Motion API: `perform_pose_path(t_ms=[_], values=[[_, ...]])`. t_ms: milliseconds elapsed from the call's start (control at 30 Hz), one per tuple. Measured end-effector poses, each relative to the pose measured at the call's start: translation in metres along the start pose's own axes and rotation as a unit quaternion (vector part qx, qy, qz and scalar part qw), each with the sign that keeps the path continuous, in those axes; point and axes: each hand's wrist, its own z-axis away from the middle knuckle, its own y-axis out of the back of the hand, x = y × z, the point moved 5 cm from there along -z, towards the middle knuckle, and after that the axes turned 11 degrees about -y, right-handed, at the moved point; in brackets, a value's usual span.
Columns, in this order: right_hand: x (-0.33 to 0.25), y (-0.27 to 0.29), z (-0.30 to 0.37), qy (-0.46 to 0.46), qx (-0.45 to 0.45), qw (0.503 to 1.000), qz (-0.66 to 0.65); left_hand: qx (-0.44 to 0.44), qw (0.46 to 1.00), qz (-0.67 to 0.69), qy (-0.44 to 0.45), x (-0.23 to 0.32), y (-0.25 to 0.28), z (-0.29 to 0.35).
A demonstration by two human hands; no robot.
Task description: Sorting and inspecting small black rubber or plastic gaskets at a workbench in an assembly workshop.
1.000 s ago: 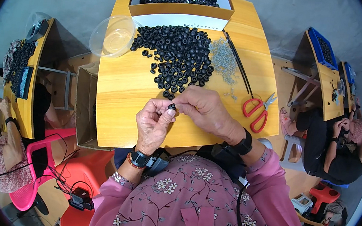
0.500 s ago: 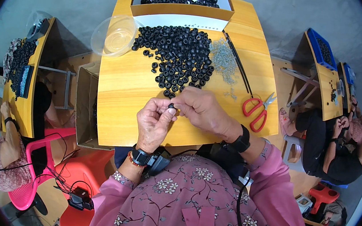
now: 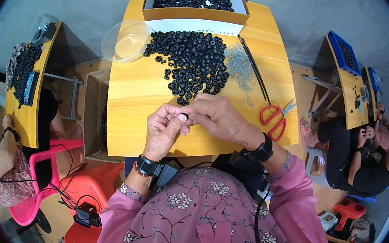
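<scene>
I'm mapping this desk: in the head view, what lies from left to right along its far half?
Clear bowl → pile of black rings → small clear bits → red scissors.

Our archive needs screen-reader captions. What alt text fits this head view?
Left hand and right hand meet over a yellow table, pinching a small black ring, near a pile of black rings, red scissors and a clear bowl.
</scene>
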Motion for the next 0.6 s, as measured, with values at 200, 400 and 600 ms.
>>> perform_pose_path(t_ms=[200,400,600], values=[[-0.007,0.0,0.0,0.024,0.021,0.999,0.028,0.015,0.997,0.072,0.024,-0.002,0.007,0.002],[-0.024,-0.005,0.0,-0.004,0.008,0.99,0.14,0.043,0.992,0.118,0.008,0.004,-0.003,-0.002],[-0.017,-0.015,-0.003,0.01,0.029,0.965,0.262,0.034,0.99,0.126,0.059,-0.002,0.005,-0.004]])
